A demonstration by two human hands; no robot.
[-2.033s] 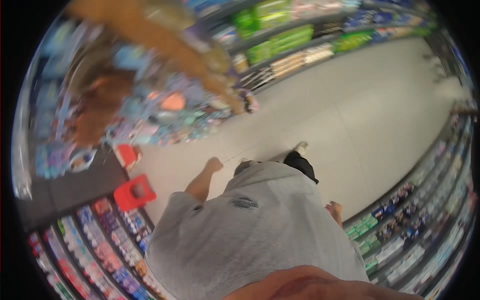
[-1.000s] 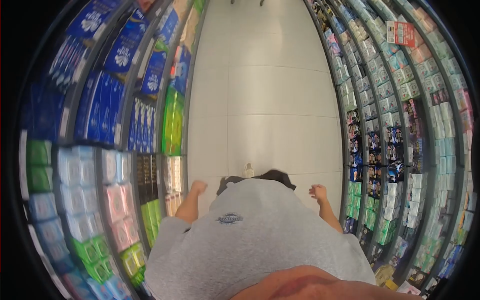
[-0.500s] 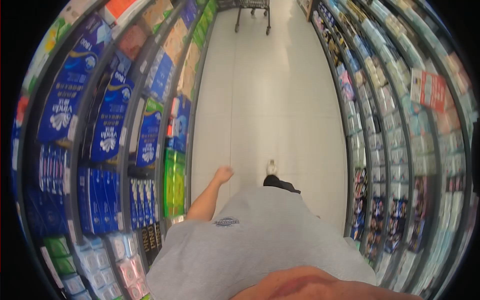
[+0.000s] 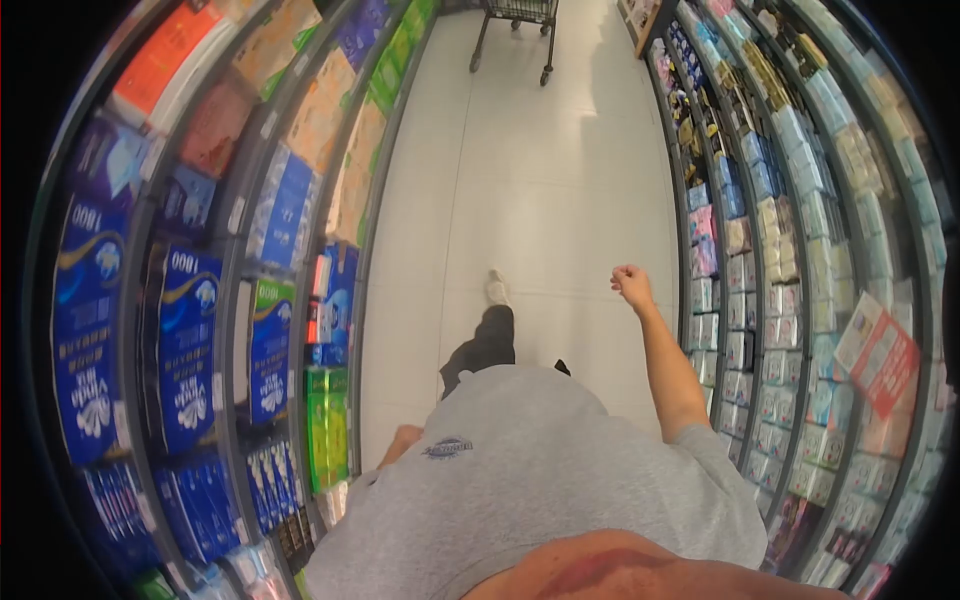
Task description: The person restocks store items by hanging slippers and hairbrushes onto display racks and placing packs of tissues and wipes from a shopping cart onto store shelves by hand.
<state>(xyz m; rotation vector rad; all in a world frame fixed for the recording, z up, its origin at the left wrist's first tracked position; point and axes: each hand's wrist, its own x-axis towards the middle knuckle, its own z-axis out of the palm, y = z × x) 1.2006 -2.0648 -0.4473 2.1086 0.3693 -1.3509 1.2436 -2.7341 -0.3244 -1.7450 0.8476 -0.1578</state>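
Observation:
My right hand [image 4: 630, 284] is held forward over the pale floor, to the right of the middle. Its fingers are curled in, and nothing shows in them. Low on the left, beside my grey shirt [image 4: 540, 470], my left hand [image 4: 405, 437] is small and partly hidden, its fingers not clear. Neither hand touches a shelf. One foot in a light shoe [image 4: 498, 288] is stretched out in front of me on the floor.
Shelves of blue tissue packs [image 4: 190, 350] and green packs [image 4: 327, 430] line the left side. Small packs [image 4: 780, 330] fill the right shelves, where a red and white sign [image 4: 878, 355] hangs. A shopping cart [image 4: 520, 10] stands ahead at the top of the aisle.
My right hand has swung forward into view, while my left hand has swung back. The other foot is now in front. The shelf goods have shifted down the view.

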